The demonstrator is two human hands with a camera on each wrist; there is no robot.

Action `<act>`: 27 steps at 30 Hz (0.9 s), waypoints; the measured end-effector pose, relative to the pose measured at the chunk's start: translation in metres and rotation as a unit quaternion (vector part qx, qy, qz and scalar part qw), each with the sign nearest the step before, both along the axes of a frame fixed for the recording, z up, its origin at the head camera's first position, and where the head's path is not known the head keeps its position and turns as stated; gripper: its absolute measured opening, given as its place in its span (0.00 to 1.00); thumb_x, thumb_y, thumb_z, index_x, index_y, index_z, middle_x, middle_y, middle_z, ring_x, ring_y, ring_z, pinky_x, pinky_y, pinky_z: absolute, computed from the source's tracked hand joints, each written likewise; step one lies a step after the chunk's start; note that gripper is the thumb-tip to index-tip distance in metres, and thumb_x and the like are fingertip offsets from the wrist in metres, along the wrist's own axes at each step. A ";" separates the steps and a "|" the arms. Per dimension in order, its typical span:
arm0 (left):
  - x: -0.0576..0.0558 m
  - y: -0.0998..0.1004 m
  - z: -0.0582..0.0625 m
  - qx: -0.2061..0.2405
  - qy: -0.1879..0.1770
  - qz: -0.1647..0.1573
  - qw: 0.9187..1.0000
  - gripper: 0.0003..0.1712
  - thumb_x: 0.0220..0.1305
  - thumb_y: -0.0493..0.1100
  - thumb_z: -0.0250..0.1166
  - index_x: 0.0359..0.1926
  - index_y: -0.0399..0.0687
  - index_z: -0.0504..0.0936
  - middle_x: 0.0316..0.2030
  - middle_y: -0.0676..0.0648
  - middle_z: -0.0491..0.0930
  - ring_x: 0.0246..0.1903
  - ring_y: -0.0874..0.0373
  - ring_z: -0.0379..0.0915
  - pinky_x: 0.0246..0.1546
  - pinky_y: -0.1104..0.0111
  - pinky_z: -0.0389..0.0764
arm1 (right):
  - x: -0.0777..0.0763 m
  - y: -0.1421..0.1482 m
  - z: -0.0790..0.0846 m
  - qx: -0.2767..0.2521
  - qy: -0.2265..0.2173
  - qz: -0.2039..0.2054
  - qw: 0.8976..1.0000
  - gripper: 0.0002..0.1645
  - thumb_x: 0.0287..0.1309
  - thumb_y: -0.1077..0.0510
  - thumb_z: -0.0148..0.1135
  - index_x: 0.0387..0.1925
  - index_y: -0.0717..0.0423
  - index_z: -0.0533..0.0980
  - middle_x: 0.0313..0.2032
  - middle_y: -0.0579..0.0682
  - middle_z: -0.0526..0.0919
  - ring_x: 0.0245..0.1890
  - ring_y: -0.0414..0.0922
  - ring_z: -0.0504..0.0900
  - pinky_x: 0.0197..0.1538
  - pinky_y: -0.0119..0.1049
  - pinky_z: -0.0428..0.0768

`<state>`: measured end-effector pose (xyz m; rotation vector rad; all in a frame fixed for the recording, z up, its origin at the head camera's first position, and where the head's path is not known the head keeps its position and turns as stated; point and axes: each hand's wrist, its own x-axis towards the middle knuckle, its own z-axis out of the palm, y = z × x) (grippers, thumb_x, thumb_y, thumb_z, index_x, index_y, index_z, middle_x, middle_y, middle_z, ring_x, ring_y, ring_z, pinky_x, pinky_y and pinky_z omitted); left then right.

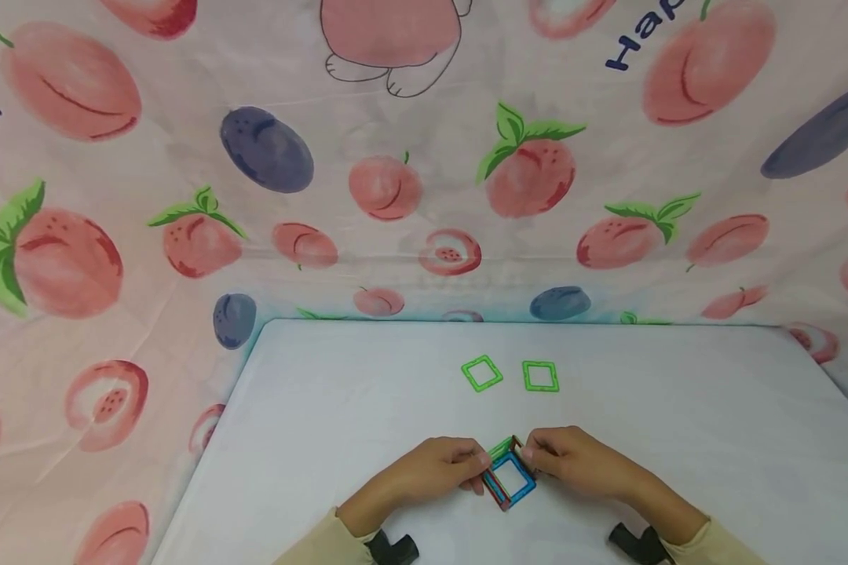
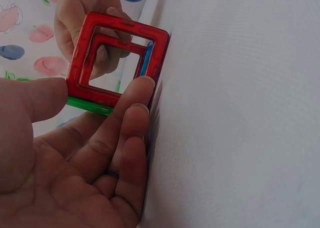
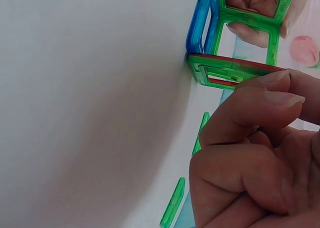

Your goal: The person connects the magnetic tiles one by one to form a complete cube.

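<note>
A small open box of square magnetic tiles stands between both hands on the white table. In the head view its blue tile [image 1: 524,493] faces up toward me, with red and green tiles around it. My left hand [image 1: 441,471] grips the left side, the thumb at the edge of a red tile [image 2: 159,60] and fingers along its lower edge by a green tile [image 2: 87,105]. Opposite, my right hand [image 1: 579,461] pinches the top edge of the right wall between thumb and index finger, its other fingers curled. Right wrist view shows the blue tile [image 3: 200,18] beside green tiles [image 3: 272,45].
Two loose green square tiles lie farther back, one turned on its corner [image 1: 469,380] and one nearly straight [image 1: 540,389]. The white table [image 1: 325,392] meets a fruit-print cloth [image 1: 410,275] at its back edge. Black wrist mounts [image 1: 396,549] sit under the sleeves.
</note>
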<state>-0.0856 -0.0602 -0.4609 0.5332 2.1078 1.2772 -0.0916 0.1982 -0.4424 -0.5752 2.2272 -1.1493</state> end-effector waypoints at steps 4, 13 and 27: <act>0.000 0.000 0.000 -0.003 0.001 0.002 1.000 0.17 0.67 0.61 0.50 0.35 0.61 0.81 0.26 0.57 0.83 0.29 0.65 0.73 0.32 0.73 0.71 | 0.001 0.000 0.000 0.003 -0.010 -0.001 1.000 0.17 0.67 0.48 0.50 0.31 0.56 0.75 0.19 0.40 0.67 0.20 0.33 0.65 0.24 0.28 0.65; 0.002 0.000 0.003 0.004 -0.008 0.011 1.000 0.17 0.67 0.61 0.52 0.39 0.57 0.80 0.26 0.56 0.83 0.29 0.64 0.75 0.33 0.72 0.71 | 0.002 0.001 0.004 0.012 -0.016 -0.005 1.000 0.17 0.68 0.48 0.49 0.31 0.55 0.75 0.19 0.41 0.67 0.21 0.34 0.67 0.25 0.29 0.66; 0.002 0.001 0.004 0.003 -0.013 0.032 0.999 0.17 0.65 0.62 0.55 0.36 0.54 0.74 0.25 0.56 0.84 0.28 0.62 0.76 0.30 0.72 0.71 | 0.001 0.002 0.016 0.069 0.043 -0.034 0.996 0.19 0.61 0.39 0.54 0.27 0.47 0.77 0.17 0.40 0.72 0.19 0.35 0.68 0.23 0.29 0.66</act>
